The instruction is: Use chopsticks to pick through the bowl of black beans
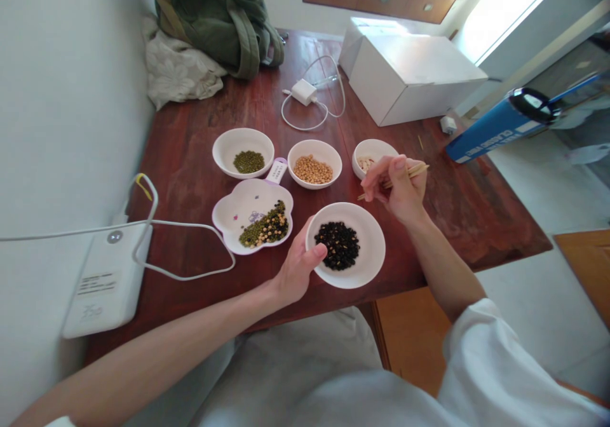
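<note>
My left hand (302,265) grips the left rim of a white bowl (369,258), thumb inside, fingers beneath. Black beans (337,245) with a few pale bits lie in this bowl, which is tilted towards me. Above its right side, my right hand (398,185) pinches thin wooden chopsticks (417,169); their tips point left and hold nothing I can make out. Behind that hand is a small white bowl (376,146) with pale pieces, partly covered. To the left stand a bowl of yellow soybeans (312,169), a bowl of green mung beans (248,161) and a flower-shaped dish (233,208) of mixed beans.
A white power bank (109,281) with a looping cable (190,225) lies at the left. At the back are a green bag (210,14), a charger (304,91) and a white box (410,71). A blue bottle (500,125) lies near the table's right edge.
</note>
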Motion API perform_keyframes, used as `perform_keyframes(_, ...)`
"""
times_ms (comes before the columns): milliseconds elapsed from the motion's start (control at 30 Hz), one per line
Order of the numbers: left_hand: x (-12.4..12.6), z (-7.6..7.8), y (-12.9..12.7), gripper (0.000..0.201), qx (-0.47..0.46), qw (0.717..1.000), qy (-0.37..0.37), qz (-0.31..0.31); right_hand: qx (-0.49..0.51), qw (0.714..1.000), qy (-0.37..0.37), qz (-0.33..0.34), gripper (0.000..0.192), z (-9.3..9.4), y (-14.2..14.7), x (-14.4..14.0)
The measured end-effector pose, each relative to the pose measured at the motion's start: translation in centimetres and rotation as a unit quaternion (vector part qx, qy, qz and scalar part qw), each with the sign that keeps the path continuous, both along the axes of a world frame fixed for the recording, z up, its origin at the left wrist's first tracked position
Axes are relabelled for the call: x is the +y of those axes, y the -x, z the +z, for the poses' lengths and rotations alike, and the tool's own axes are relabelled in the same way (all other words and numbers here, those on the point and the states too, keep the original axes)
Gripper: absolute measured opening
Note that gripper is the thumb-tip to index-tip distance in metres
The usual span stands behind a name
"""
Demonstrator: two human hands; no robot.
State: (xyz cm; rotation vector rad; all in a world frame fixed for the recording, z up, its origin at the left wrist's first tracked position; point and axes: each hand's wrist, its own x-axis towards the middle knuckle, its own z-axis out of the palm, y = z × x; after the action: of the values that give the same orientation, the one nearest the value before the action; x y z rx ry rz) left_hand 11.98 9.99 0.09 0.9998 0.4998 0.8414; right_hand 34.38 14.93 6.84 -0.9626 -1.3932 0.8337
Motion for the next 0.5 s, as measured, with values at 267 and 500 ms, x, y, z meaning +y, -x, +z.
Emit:
perform_keyframes(267,0.01,-0.08,-0.04,0.070,-0.011,1.000,-0.005,-0.002,-0.003,1.000,0.000,-0.008,0.057,-0.25,-0.06,-0.04)
perform_keyframes(500,-0.25,0.47,0.00,0.067,-0.030,0.999,0.001,-0.009,0.004,1.000,0.012,-0.022,0.058,-0.42,-0.30,0.08)
